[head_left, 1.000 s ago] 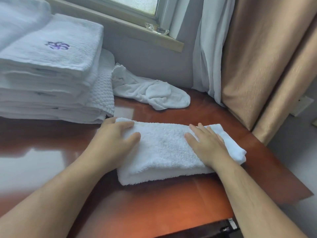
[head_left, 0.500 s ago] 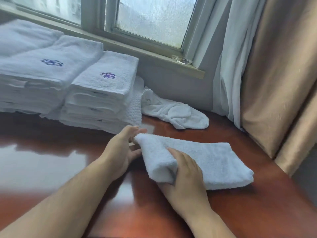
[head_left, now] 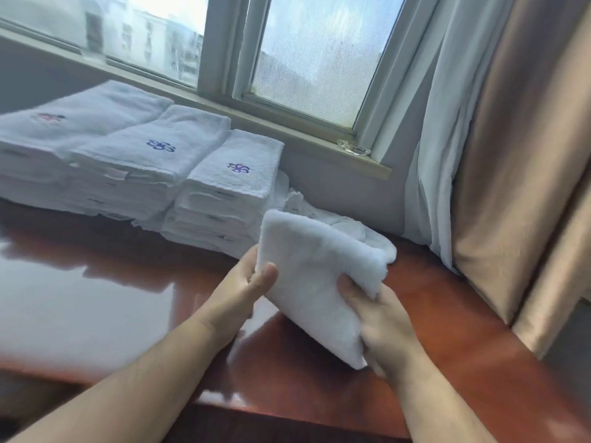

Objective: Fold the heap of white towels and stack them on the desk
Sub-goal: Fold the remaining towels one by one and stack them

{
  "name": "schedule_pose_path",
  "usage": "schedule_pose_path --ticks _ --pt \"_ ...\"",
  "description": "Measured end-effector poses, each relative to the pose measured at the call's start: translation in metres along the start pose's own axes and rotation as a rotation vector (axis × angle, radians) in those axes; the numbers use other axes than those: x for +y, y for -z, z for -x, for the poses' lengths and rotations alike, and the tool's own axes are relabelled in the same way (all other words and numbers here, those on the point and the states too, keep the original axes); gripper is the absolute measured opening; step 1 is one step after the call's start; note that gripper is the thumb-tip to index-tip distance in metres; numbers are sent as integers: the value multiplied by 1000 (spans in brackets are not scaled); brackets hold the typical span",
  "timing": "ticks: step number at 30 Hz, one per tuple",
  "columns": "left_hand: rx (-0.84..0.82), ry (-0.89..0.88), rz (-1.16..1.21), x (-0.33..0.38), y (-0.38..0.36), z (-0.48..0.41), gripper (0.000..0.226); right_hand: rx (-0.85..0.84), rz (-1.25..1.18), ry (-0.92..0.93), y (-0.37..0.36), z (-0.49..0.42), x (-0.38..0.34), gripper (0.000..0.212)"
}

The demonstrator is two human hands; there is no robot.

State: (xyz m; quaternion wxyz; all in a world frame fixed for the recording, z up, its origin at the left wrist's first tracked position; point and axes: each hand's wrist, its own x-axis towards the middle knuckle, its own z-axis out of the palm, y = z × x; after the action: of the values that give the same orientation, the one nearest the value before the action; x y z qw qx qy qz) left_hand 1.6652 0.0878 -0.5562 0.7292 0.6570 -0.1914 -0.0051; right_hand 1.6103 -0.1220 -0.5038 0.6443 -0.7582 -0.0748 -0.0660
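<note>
My left hand (head_left: 246, 282) and right hand (head_left: 380, 318) grip the folded white terry towel (head_left: 316, 276), lifted above the glossy reddish-brown wooden desk (head_left: 447, 340). Stacks of folded white towels (head_left: 204, 177) sit behind, by the window.

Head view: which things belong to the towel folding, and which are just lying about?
Job: folded towel, gripped by left hand and right hand; towel stacks; crumpled towel; desk.
Lying about: glass dish on the sill; curtains.
</note>
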Motion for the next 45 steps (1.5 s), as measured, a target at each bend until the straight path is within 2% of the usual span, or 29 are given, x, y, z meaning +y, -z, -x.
schedule_pose_path --ticks 2,4,7,11,14,20,25,29,34,36,41,45 --pt "-62 -10 43 7 1 7 103 -98 -160 -22 1 -1 -18 39" --pt "-108 -12 93 16 4 11 102 -125 -289 -14 -4 -4 -33 42" --pt "-186 -31 117 33 14 13 81 -47 -406 -20 -11 -19 -56 45" --pt "-281 -15 68 53 27 12 60 42 -430 -66 -19 -46 -88 61" --pt "-244 11 4 61 32 13 55 53 -467 -67 -25 -64 -107 62" --pt "-116 4 19 79 38 9 27 74 -524 26 -33 -94 -132 43" --pt "26 -72 -14 90 49 0 33 99 -443 57 -37 -129 -130 48" --pt "36 -58 -53 89 61 -6 30 71 -329 16 -40 -157 -116 52" --pt "82 1 -74 94 77 -23 29 -256 -436 -32 -52 -169 -96 58" --pt "105 25 -71 97 86 -30 32 -245 -430 -1 -65 -178 -94 51" --pt "93 64 46 117 123 -46 25 -114 -495 32 -97 -225 -109 35" --pt "-77 83 113 127 146 -62 21 -108 -524 41 -111 -270 -124 39"
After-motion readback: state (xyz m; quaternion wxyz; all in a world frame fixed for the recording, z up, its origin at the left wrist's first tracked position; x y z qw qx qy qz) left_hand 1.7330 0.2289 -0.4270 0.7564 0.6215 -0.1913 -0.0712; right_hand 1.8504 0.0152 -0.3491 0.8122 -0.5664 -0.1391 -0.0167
